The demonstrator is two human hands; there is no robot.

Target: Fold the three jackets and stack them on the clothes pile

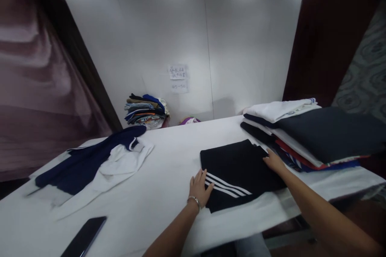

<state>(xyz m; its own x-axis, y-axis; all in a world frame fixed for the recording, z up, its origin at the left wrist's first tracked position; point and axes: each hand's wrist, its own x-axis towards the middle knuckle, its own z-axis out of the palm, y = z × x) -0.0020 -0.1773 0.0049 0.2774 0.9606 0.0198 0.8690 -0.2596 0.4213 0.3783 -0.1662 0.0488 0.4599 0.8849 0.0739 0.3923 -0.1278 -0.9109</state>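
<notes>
A folded black garment with white stripes [232, 164] lies on the white table near its front edge. At the garment's left side, my left hand [200, 188] rests with fingers stretched out on the striped edge; a bracelet circles that wrist. My right hand [275, 162] touches the right edge, its visible fingertips apart and the rest of its fingers partly hidden. Just beyond my right hand stands a stack of folded clothes [319, 136], with dark, white, red and blue layers.
On the table's left lie a loose navy garment [87, 160] and a white garment [120, 164]. A phone [84, 237] is at the front left. Behind the table rises a clothes pile [146, 110], below handwritten paper notes [179, 78] on the wall. A pink curtain [39, 80] hangs left.
</notes>
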